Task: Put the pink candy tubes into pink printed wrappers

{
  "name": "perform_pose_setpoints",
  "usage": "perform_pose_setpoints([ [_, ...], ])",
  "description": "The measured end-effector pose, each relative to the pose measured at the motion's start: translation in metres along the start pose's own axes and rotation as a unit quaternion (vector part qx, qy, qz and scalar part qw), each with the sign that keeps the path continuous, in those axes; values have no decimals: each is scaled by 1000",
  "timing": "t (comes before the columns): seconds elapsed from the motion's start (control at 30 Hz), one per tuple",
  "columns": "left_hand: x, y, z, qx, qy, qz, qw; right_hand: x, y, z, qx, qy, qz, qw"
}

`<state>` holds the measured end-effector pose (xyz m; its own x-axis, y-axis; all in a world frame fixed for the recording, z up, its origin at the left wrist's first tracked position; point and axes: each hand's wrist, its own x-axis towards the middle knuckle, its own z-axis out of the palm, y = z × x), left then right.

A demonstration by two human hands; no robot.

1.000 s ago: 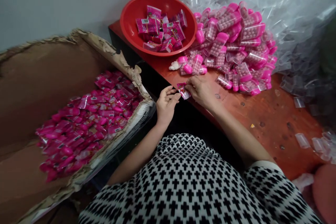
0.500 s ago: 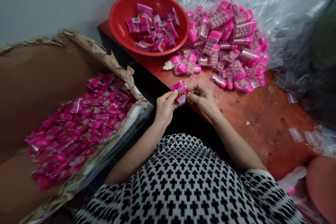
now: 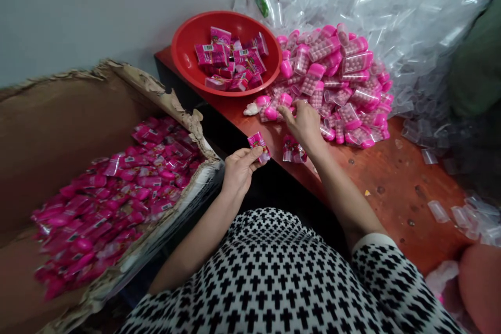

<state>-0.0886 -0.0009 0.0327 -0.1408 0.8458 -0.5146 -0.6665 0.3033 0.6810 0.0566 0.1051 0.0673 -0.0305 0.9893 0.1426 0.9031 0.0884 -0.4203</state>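
Red tabletop (image 3: 415,224) places pink-capped bead-filled tubes (image 3: 338,96) within reach of the right hand (image 3: 306,122) — grip indiscernible — while the left hand (image 3: 238,169) pinches a printed pink sachet (image 3: 257,141) beside the tabletop's edge, presumably leaving its far end exposed.

Left hand (image 3: 239,169) pinched, right hand (image 3: 307,124) seemingly loose

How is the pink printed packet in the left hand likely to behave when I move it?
The pink printed packet is probably light, since the left hand holds it in just a thumb-and-finger pinch. Its wrapper looks like thin film, so it would likely flex. Its shiny surface may make it somewhat slippery.
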Motion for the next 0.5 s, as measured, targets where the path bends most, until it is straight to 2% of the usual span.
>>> perform_pose_setpoints([
  [0.17,3,5,-5,-67,13,-22,997,16,-2,10,-22,-11,18,1000],
  [0.23,5,6,-4,-97,17,-34,995,11,0,3,29,-7,20,999],
  [0.3,7,7,-2,-127,28,-54,990,-6,2,-8,139,-19,13,990],
  [0.33,8,7,0,-141,35,-66,987,-18,2,-14,215,-42,12,976],
  [0.4,10,6,3,-166,47,-84,981,-47,1,-23,356,-110,33,927],
  [0.43,11,5,5,-176,51,-89,979,-63,0,-25,398,-138,46,906],
  [0.5,13,2,8,-185,49,-91,977,-92,-3,-25,439,-161,63,882],
])
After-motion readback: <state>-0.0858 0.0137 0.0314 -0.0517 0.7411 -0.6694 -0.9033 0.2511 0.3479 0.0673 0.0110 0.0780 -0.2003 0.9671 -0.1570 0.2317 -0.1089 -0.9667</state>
